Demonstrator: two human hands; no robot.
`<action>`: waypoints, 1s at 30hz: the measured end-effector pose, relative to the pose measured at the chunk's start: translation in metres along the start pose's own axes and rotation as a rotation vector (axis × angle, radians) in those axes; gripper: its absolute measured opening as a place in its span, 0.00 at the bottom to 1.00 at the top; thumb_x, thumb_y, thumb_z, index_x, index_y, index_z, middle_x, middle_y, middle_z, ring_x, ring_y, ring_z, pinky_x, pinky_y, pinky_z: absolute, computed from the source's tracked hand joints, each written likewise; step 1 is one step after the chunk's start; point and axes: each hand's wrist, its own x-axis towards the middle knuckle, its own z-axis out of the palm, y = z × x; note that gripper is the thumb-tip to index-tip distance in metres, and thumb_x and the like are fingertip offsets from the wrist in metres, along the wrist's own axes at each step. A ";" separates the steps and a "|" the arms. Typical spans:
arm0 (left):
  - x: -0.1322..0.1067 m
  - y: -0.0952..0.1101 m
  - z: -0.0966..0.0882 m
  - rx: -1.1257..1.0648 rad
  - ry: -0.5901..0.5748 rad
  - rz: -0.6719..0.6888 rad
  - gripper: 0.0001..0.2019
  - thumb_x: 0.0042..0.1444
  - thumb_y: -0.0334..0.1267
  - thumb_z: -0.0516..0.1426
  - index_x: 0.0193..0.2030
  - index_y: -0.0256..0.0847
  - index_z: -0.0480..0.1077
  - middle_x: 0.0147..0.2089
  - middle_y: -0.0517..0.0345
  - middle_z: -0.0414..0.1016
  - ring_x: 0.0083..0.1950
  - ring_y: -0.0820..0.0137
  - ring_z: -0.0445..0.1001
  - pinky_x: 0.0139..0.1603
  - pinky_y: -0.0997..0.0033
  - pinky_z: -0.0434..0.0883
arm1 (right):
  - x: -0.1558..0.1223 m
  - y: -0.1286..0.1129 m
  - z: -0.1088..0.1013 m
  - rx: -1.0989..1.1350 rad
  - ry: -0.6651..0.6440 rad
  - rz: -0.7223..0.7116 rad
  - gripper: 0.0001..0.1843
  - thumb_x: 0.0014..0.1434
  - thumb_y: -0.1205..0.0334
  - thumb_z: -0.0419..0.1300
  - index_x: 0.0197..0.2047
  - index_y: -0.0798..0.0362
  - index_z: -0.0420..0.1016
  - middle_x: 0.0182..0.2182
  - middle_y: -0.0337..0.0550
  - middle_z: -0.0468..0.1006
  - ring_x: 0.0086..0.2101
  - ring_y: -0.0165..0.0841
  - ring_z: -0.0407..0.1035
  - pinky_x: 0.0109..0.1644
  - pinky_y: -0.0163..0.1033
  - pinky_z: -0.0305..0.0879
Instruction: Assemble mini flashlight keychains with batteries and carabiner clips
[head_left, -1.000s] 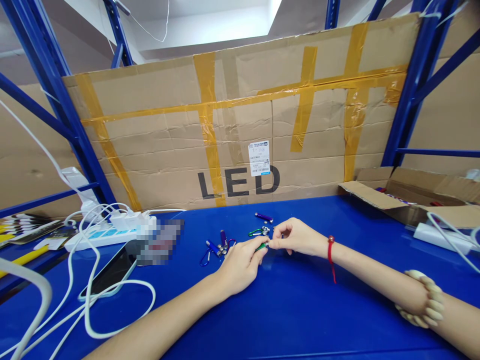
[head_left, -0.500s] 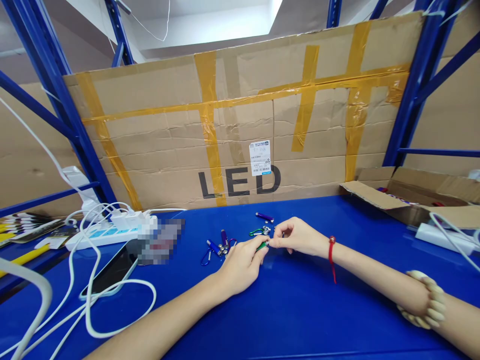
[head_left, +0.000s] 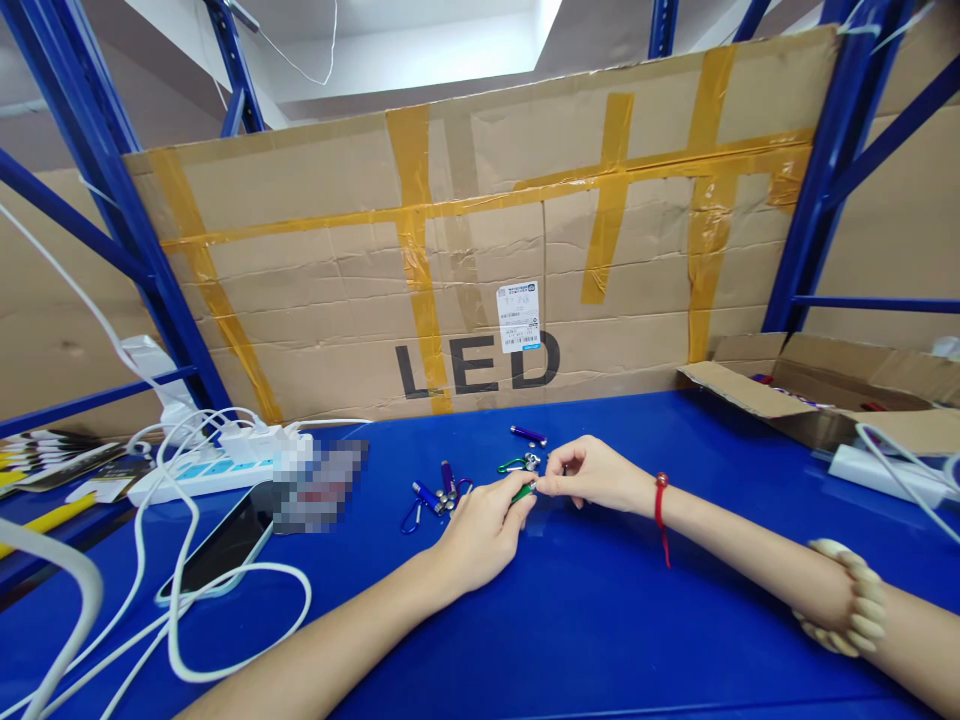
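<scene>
My left hand [head_left: 486, 532] is closed around a small green metal tube [head_left: 523, 491], which looks like a keychain flashlight; most of it is hidden by the fingers. At the tube's silver end, my right hand [head_left: 589, 472] is pinched with thumb and forefinger; whatever tiny part lies between them is hidden. Just behind the hands lies a green carabiner [head_left: 513, 465] with silver round pieces [head_left: 532, 461]. A purple tube [head_left: 529, 435] rests farther back. Left of my left hand are a blue tube [head_left: 427, 497], another purple tube [head_left: 448, 478], a blue carabiner [head_left: 410, 517] and several button cells.
A phone [head_left: 221, 545], looping white cables [head_left: 300, 590] and a power strip [head_left: 202, 475] occupy the left side. An open cardboard box [head_left: 757, 390] stands at the right, near a white strip [head_left: 885, 478]. A taped cardboard sheet [head_left: 337, 320] backs the blue table [head_left: 600, 620].
Both hands keep nearly the same hold at the green tube. The whole view has shifted very slightly; nothing on the table has visibly moved.
</scene>
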 end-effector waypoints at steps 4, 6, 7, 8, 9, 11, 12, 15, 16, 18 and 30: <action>0.000 0.001 -0.001 0.005 -0.002 -0.019 0.09 0.60 0.35 0.44 0.41 0.42 0.63 0.27 0.63 0.67 0.28 0.73 0.66 0.30 0.76 0.60 | -0.001 -0.001 0.000 -0.010 -0.007 0.013 0.22 0.39 0.44 0.64 0.18 0.57 0.68 0.12 0.33 0.63 0.14 0.23 0.59 0.18 0.28 0.50; 0.000 0.002 -0.001 0.003 -0.004 -0.029 0.09 0.60 0.35 0.44 0.40 0.42 0.63 0.27 0.63 0.67 0.28 0.73 0.66 0.30 0.76 0.60 | -0.001 -0.002 0.000 -0.014 -0.009 0.019 0.22 0.38 0.44 0.64 0.19 0.57 0.69 0.12 0.33 0.63 0.14 0.22 0.58 0.18 0.28 0.50; 0.000 0.002 -0.001 0.001 -0.004 -0.029 0.09 0.60 0.35 0.44 0.41 0.42 0.64 0.27 0.63 0.67 0.28 0.73 0.66 0.30 0.76 0.60 | -0.002 -0.003 0.000 -0.016 -0.009 0.019 0.22 0.38 0.45 0.65 0.19 0.57 0.69 0.13 0.34 0.64 0.14 0.22 0.58 0.18 0.28 0.50; 0.001 0.002 -0.001 -0.003 -0.004 -0.028 0.09 0.60 0.35 0.44 0.41 0.42 0.64 0.27 0.63 0.67 0.28 0.73 0.66 0.30 0.76 0.60 | -0.002 -0.003 0.000 -0.019 -0.007 0.019 0.21 0.38 0.45 0.65 0.19 0.57 0.70 0.13 0.34 0.64 0.14 0.22 0.58 0.18 0.28 0.50; 0.001 0.002 -0.001 -0.007 -0.005 -0.025 0.09 0.60 0.35 0.44 0.41 0.42 0.64 0.27 0.63 0.67 0.28 0.73 0.66 0.31 0.76 0.60 | -0.002 -0.003 0.000 -0.024 -0.003 0.017 0.21 0.37 0.46 0.66 0.19 0.57 0.70 0.13 0.34 0.64 0.14 0.22 0.58 0.18 0.28 0.50; 0.001 0.001 -0.001 -0.015 -0.005 -0.021 0.09 0.60 0.35 0.44 0.41 0.43 0.64 0.27 0.63 0.67 0.28 0.73 0.66 0.31 0.76 0.60 | -0.001 -0.003 0.000 -0.030 0.003 0.014 0.21 0.37 0.46 0.66 0.20 0.58 0.70 0.13 0.34 0.64 0.14 0.22 0.59 0.18 0.28 0.50; 0.001 0.001 -0.001 -0.018 -0.005 -0.021 0.09 0.60 0.35 0.44 0.41 0.43 0.64 0.27 0.63 0.67 0.28 0.73 0.66 0.31 0.76 0.61 | -0.001 -0.003 0.000 -0.030 0.008 0.010 0.21 0.37 0.47 0.66 0.20 0.58 0.70 0.13 0.34 0.65 0.14 0.22 0.59 0.18 0.28 0.51; 0.001 0.000 -0.001 -0.018 -0.004 -0.028 0.09 0.59 0.35 0.45 0.42 0.43 0.64 0.27 0.63 0.68 0.28 0.73 0.66 0.31 0.76 0.61 | -0.001 -0.003 0.001 -0.017 0.041 -0.016 0.20 0.37 0.47 0.66 0.21 0.57 0.71 0.15 0.35 0.67 0.14 0.22 0.59 0.18 0.28 0.53; 0.001 0.000 -0.001 -0.018 -0.004 -0.032 0.09 0.59 0.35 0.45 0.41 0.43 0.64 0.27 0.63 0.68 0.28 0.73 0.66 0.31 0.76 0.61 | -0.001 -0.003 0.002 -0.015 0.056 -0.036 0.20 0.37 0.47 0.66 0.22 0.57 0.71 0.16 0.36 0.68 0.14 0.22 0.59 0.18 0.28 0.53; 0.001 0.001 -0.001 -0.019 -0.009 -0.040 0.08 0.59 0.35 0.45 0.41 0.42 0.64 0.27 0.63 0.68 0.27 0.73 0.66 0.31 0.76 0.61 | -0.002 -0.003 0.002 -0.024 0.084 -0.084 0.20 0.38 0.47 0.66 0.23 0.57 0.72 0.16 0.36 0.69 0.14 0.23 0.60 0.18 0.29 0.54; 0.000 0.001 -0.002 -0.028 -0.039 -0.014 0.07 0.60 0.35 0.44 0.36 0.41 0.62 0.29 0.63 0.70 0.29 0.74 0.68 0.33 0.76 0.61 | -0.001 0.000 0.001 0.057 0.026 -0.134 0.19 0.42 0.50 0.65 0.28 0.59 0.74 0.20 0.40 0.72 0.15 0.23 0.60 0.17 0.28 0.54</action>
